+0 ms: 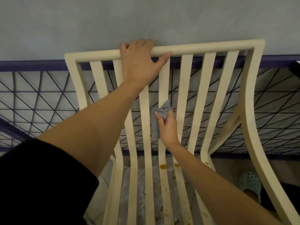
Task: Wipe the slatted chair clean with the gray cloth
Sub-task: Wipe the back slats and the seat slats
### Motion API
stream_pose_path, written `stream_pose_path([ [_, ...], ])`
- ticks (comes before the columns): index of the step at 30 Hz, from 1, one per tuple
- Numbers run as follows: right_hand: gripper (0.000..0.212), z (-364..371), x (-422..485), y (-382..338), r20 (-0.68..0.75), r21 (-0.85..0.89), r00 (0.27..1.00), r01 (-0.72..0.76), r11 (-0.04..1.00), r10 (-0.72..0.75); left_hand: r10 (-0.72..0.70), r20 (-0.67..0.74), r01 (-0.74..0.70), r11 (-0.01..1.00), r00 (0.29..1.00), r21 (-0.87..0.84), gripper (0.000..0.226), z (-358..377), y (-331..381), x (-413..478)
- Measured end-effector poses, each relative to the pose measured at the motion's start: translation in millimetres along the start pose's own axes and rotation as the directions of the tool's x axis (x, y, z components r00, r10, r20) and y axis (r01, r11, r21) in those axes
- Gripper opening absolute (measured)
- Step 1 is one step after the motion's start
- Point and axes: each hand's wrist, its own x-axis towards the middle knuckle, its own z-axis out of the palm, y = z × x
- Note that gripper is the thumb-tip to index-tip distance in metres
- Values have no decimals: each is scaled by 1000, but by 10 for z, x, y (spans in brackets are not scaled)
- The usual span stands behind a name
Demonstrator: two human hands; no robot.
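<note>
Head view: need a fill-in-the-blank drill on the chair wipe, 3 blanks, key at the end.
1. The left hand grips the chair's top ____.
2. The right hand holds the gray cloth against a backrest ____.
3. Brown ____ show on the seat slats below the right hand.

Missing words: rail; slat; stains

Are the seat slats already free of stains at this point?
No: brown-orange stains still sit on the seat slats of the slatted chair, below where the right hand holds the gray cloth against a back slat.
</note>
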Motion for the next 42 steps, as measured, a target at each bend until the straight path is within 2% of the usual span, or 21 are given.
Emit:
stream_pose_path([
  [2, 21, -4, -47, 63, 5, 14, 1000, -5, 1000, 5, -2, 3, 2, 1000, 1000, -4, 67, 5, 1, -7],
  [7, 36, -15, -182, 165, 22, 11, 1000, -12, 1000, 11, -9, 6, 9, 1000, 1000, 10, 67, 1, -3, -3],
  [11, 28, -18, -269, 332, 35, 10, 996, -79, 997, 79, -11, 9, 11, 1000, 1000, 5, 66, -1, 0, -7],
  [17, 30, -16, -358, 486, 32, -9, 992, -120, 993, 120, -7, 8, 7, 1000, 1000, 15, 67, 1, -5, -5],
  [24, 43, -18, -436, 600, 34, -29, 981, -190, 981, 191, -9, 15, 9, 1000, 1000, 18, 67, 8, -2, -10],
  [28, 37, -21, -498, 646, 40, -60, 974, -220, 974, 223, -14, 13, 14, 1000, 1000, 20, 68, 13, 0, -7],
  [37, 38, -29, -623, 744, 16, -79, 952, -302, 950, 304, -14, 28, 13, 999, 1000, 30, 67, 6, 1, -4],
  [40, 40, -41, -674, 818, 29, -149, 948, -310, 939, 318, -16, 29, 15, 1000, 999, 27, 67, 9, -1, -9],
  [42, 31, -51, -681, 848, 62, -190, 929, -348, 918, 365, -18, 21, 17, 1000, 1000, 24, 68, 10, -7, -11],
])
